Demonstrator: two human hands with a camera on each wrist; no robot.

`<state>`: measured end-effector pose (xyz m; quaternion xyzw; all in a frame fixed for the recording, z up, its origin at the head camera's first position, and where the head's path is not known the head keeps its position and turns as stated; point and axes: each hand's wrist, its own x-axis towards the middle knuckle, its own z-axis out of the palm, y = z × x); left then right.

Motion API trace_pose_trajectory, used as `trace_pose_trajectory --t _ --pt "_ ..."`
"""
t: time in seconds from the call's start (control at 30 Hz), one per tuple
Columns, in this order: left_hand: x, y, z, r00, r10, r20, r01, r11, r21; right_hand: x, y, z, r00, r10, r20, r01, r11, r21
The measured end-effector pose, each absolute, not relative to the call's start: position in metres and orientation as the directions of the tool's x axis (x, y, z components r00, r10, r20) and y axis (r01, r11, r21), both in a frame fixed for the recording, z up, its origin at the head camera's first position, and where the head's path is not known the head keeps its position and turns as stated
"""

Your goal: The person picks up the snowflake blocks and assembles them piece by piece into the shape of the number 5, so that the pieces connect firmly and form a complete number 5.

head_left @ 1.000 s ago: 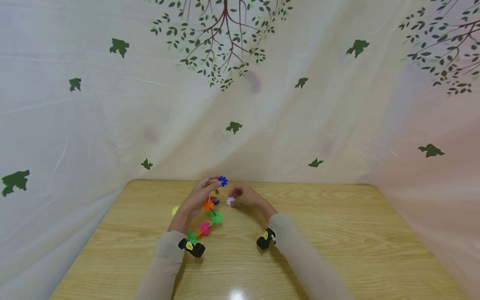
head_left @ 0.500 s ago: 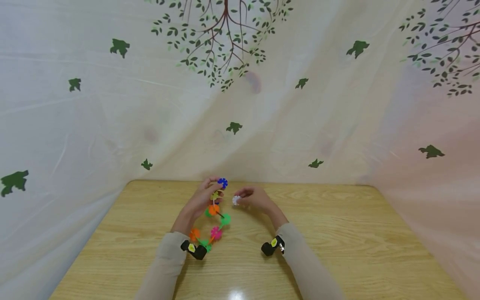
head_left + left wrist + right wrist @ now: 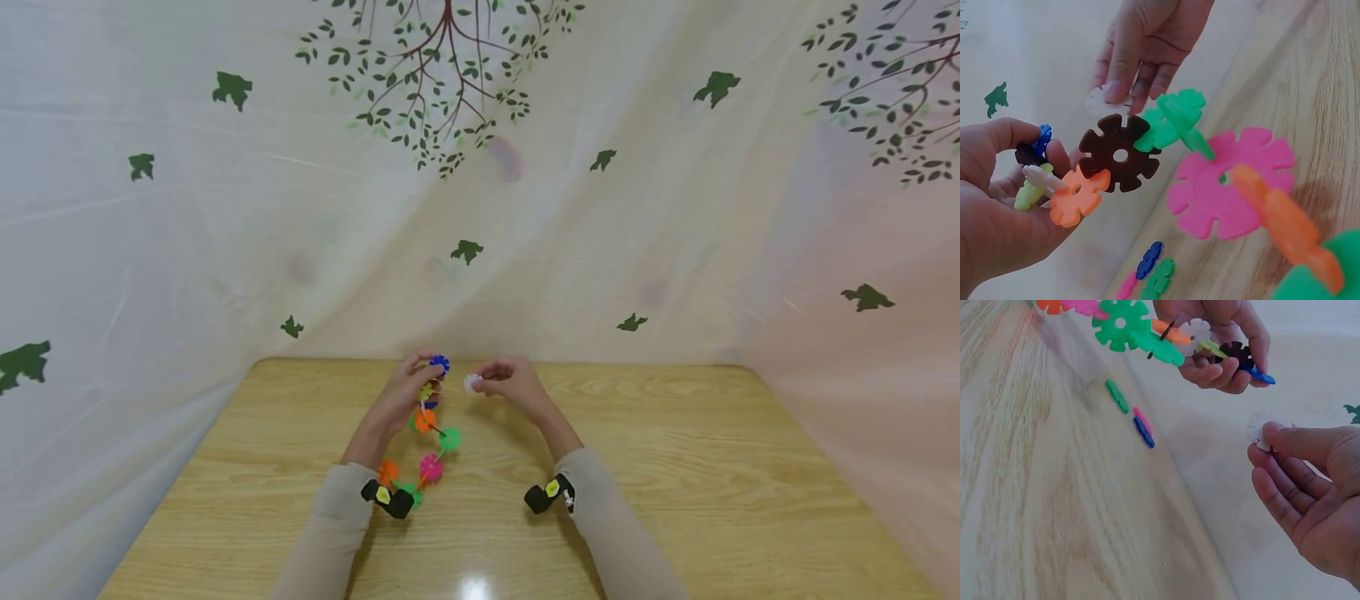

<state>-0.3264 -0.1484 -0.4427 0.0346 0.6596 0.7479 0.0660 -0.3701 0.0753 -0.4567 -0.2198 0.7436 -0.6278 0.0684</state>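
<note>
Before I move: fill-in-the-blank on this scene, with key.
The right grip pinches a ____ disc.
In the head view, the topmost disc in the left grip is ____.
Loose on the table lie a green disc, blue disc and ____ disc.
Touching or apart: the right grip's disc and the chain are ____.
white; blue; pink; apart

Both arms (image 3: 327,521) reach forward, left hand (image 3: 397,397) and right hand (image 3: 516,387) pinching near each other.
</note>
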Motion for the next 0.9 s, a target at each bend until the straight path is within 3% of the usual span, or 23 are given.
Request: trace_pose_trajectory --t 0.53,0.9 --pt "-0.324 -0.147 -0.439 -0.983 0.183 0.003 -0.008 -0.06 0.998 -0.357 0.062 -0.443 -0.883 -0.31 0.353 -0.389 0.062 -0.919" --pt "-0.324 -0.147 -0.439 -0.977 0.215 0.011 -0.002 -0.058 0.998 -0.355 0.059 -0.44 -0.886 -0.296 0.356 -0.393 0.072 -0.917"
